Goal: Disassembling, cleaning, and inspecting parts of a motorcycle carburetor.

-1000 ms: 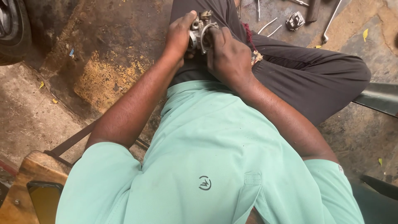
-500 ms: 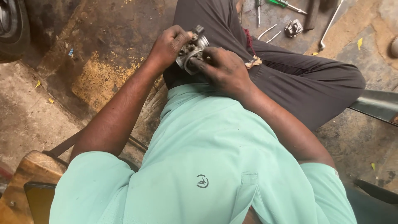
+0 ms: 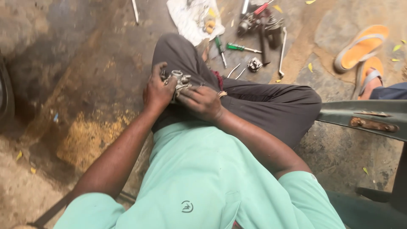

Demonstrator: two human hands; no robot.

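Carburetor (image 3: 179, 81) between left hand (image 3: 157, 91) and right hand (image 3: 201, 101), in both grips.

We're down on the ground at a rough outdoor repair workshop: oil-blackened concrete floor (image 3: 85, 72), screwdrivers (image 3: 242, 47) and dark engine parts (image 3: 260, 23) scattered at the top of the frame, a grimy rag (image 3: 190, 19) holding small pieces, a tyre edge (image 3: 5, 95) at far left.
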